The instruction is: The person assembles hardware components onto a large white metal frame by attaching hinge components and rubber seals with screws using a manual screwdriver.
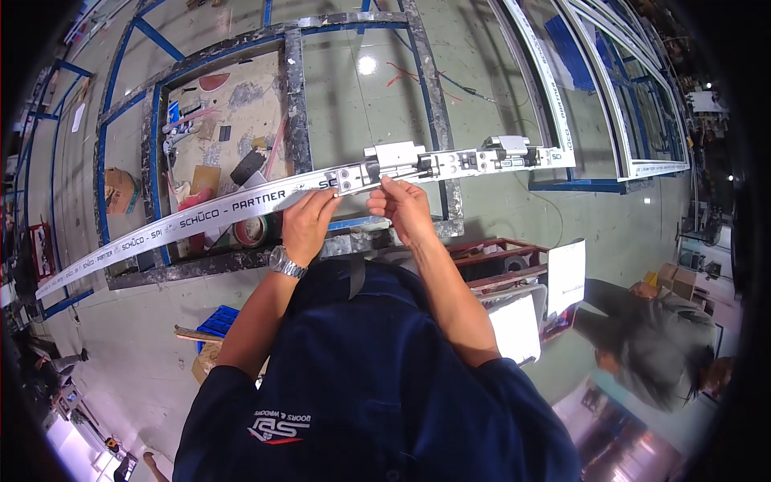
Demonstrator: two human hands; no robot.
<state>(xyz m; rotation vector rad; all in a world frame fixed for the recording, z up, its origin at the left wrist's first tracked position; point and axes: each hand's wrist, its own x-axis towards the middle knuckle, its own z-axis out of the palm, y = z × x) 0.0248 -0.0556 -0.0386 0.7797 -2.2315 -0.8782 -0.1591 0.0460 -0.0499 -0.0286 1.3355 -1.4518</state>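
A long white profile with printed lettering lies across a blue metal frame. Metal hinge-like hardware is mounted on it near the middle, and a second such piece sits farther right. My left hand, below a wristwatch, has its fingertips together at the profile's lower edge by a thin metal strip. My right hand pinches at the right part of that strip, just below the hardware. What exactly lies between the fingertips of either hand is too small to tell.
The blue work frame holds a board with scraps, tape and tools at left. White-framed profiles stand at the upper right. A red rack and white panel are below right. Another person bends at the far right.
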